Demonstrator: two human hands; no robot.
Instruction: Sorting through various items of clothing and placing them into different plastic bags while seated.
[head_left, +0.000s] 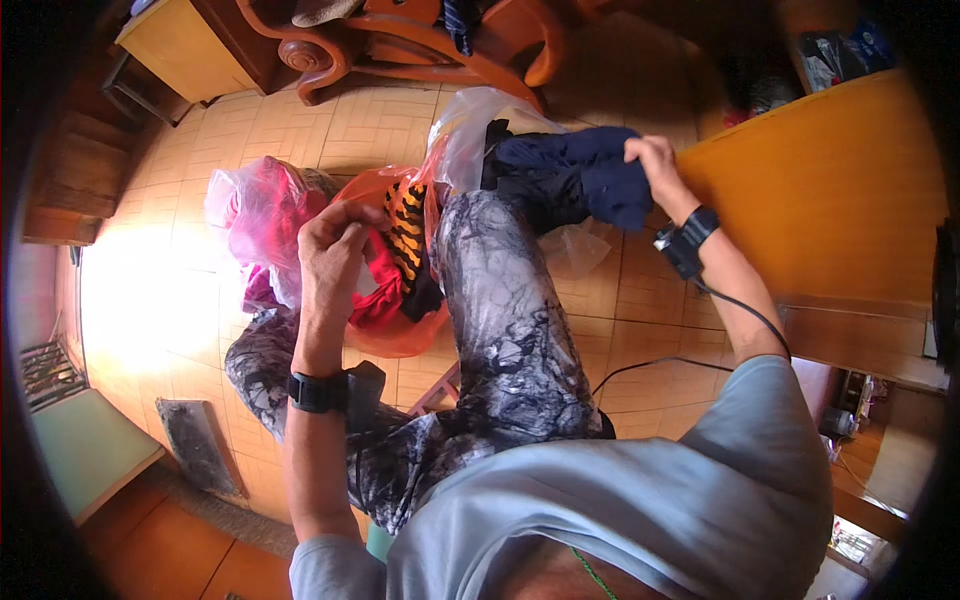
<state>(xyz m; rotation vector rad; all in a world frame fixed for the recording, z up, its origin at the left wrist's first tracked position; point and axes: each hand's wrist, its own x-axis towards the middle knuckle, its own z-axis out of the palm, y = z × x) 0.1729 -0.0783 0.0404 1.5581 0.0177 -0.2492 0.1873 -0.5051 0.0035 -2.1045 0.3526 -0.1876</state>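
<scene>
My right hand (658, 166) grips the end of a folded navy cloth garment (600, 176). Its other end lies by a dark cloth at a clear plastic bag (465, 146), beyond my raised knee. My left hand (334, 236) hovers at the rim of an orange plastic bag (401, 341), fingers curled. Whether it pinches the bag's edge is hidden by the fingers. Inside that bag lie a yellow-and-black striped cloth (407, 232) and a red cloth (384, 294). Left of my hand stands a pinkish translucent plastic bag (259, 206) with pink and red contents.
A carved wooden seat (420, 37) stands ahead on the tiled floor (652, 360). To the right is an orange-brown wooden furniture panel (817, 202). A black cable (660, 361) runs from my right wrist device. On the left lies a dark slab (196, 444).
</scene>
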